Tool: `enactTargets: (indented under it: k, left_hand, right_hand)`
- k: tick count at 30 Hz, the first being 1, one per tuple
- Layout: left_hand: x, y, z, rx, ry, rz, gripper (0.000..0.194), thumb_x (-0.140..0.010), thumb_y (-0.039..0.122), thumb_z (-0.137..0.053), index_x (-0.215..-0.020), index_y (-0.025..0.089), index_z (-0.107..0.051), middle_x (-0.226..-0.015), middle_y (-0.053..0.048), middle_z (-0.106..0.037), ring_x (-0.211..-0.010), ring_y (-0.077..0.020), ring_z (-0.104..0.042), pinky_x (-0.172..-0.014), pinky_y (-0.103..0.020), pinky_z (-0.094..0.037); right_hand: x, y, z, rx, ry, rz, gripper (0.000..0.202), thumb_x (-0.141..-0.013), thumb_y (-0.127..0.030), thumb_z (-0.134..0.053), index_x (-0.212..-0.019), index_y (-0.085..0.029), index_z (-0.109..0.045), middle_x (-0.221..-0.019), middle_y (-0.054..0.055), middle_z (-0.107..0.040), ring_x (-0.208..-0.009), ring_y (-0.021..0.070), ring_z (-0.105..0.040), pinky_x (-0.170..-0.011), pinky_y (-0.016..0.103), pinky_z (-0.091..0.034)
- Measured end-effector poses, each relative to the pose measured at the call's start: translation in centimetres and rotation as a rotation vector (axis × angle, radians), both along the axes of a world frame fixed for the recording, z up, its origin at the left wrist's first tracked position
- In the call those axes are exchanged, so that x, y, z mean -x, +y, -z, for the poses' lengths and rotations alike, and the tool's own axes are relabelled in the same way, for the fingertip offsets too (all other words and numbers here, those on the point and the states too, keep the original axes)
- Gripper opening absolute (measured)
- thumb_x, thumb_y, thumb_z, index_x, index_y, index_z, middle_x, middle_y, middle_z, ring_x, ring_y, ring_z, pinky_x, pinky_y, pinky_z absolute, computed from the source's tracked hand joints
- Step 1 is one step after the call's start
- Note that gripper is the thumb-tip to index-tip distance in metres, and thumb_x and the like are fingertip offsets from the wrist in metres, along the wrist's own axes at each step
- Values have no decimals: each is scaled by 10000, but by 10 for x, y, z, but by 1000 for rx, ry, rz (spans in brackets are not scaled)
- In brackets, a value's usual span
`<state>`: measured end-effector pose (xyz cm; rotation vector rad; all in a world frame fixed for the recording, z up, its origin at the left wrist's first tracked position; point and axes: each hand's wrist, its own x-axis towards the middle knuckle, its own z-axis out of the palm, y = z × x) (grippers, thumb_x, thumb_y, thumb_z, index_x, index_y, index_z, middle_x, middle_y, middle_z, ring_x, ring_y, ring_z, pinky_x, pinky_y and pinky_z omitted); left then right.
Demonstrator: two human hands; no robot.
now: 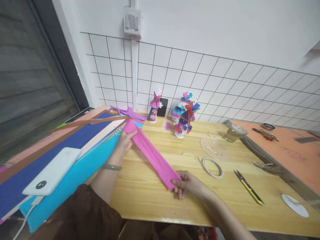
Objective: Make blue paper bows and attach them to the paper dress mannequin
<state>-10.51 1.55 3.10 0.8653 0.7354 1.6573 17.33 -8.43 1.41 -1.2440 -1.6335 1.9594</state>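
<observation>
Head view: left hand (125,141) and right hand (187,184) pinch pink strip (154,155) at ten and four o'clock ends; likely light, soft, easily creased, best held there.

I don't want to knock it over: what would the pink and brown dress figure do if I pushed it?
The dress figure might tip, because it's tall on a small base. It's probably light, since its clothes look like thin paper. Its stuck-on flowers could bend.

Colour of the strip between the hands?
Solid bright pink, the strip; shows best in the head view.
</observation>
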Motion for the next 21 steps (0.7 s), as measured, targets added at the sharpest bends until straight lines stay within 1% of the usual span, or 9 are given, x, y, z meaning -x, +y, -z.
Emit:
enactTargets:
  k: [2, 4, 6, 9, 11, 13, 15, 18, 21]
  left_hand:
    - [1, 1, 0, -28, -8, -40, 484, -619, 186, -661, -1076, 153, -503, -934, -85, -649, -864, -216, -609, -802, -376, -472]
    - [-1, 0, 2, -10, -17, -27, 448, -634, 187, -651, -1059, 144, -515, -936, -94, -647, -867, -219, -609, -808, -379, -470]
    - [-6, -1, 6, 68, -19, 60, 401, -651, 189, -639, -1031, 122, -528, -921, -112, -647, -860, -222, -611, -803, -383, -474]
    - [-16, -2, 16, 238, 17, 247, 366, -646, 158, -645, -991, 108, -534, -868, -119, -652, -817, -221, -620, -763, -399, -493]
    - [-21, -3, 23, 320, 64, 326, 325, -632, 129, -652, -939, 107, -546, -833, -111, -652, -785, -219, -624, -733, -405, -504]
    - [-23, -2, 29, 349, 93, 365, 282, -638, 121, -646, -904, 112, -552, -818, -103, -648, -768, -213, -624, -715, -405, -509]
    - [-21, -1, 33, 348, 97, 345, 260, -649, 124, -637, -893, 124, -549, -812, -91, -644, -753, -203, -624, -706, -407, -511]
    - [-17, 3, 36, 346, 74, 253, 260, -653, 120, -631, -895, 136, -540, -801, -70, -639, -724, -183, -622, -703, -406, -510]
    - [-14, 7, 39, 346, 45, 216, 262, -650, 109, -628, -896, 122, -542, -801, -77, -639, -724, -183, -620, -711, -397, -508]
  right_hand:
    - [-3, 3, 2, -18, 9, 51, 406, -658, -511, -589, -747, -118, -534, -547, -24, -567, -409, 68, -531, -386, 166, -393]
    - [-4, 5, 5, -25, 24, 91, 407, -659, -509, -589, -762, -121, -529, -556, -30, -562, -401, 62, -523, -377, 164, -389]
    - [-2, 8, 7, -28, 41, 112, 411, -660, -508, -590, -775, -119, -529, -565, -32, -558, -398, 59, -520, -366, 160, -383]
    - [5, 12, 8, -47, 69, 140, 412, -657, -507, -593, -758, -115, -520, -559, -32, -552, -395, 58, -519, -357, 155, -381]
    - [8, 14, 9, -59, 81, 150, 409, -661, -509, -588, -753, -118, -507, -549, -31, -555, -384, 58, -515, -350, 154, -378]
    - [9, 15, 11, -66, 85, 163, 410, -672, -513, -574, -777, -124, -500, -544, -32, -557, -370, 59, -507, -340, 153, -369]
    - [7, 14, 11, -78, 75, 199, 413, -687, -517, -555, -826, -132, -495, -536, -35, -554, -359, 64, -501, -331, 156, -359]
    - [-1, 6, 8, -110, 30, 275, 417, -713, -508, -527, -908, -142, -489, -527, -38, -542, -349, 75, -492, -334, 173, -358]
    - [-22, -7, 0, -184, -37, 390, 418, -710, -491, -532, -943, -146, -499, -549, -27, -538, -358, 81, -473, -353, 197, -352]
